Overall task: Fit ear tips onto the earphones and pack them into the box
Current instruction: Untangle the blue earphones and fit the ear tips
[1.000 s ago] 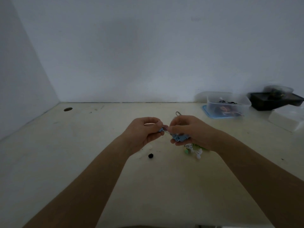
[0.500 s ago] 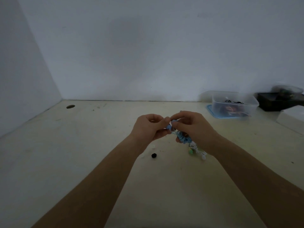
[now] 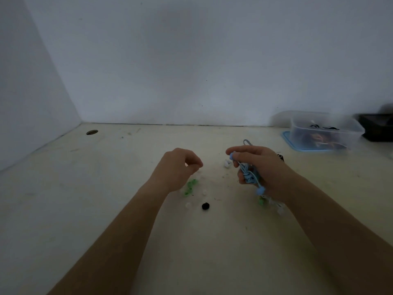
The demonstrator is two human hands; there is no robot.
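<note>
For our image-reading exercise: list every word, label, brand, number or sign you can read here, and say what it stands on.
None can be read. The clear plastic box, the blue earphones in the right hand and the green ear tips on the table show no print; the box's contents are too blurred to tell.

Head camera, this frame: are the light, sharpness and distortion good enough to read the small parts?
Head view: dim, flat, bluish light, no glare; soft throughout, so the green ear tips are blobs and the blue earphones in the right hand lack detail; wide-angle stretch on the forearms; clear box hazy.
</note>
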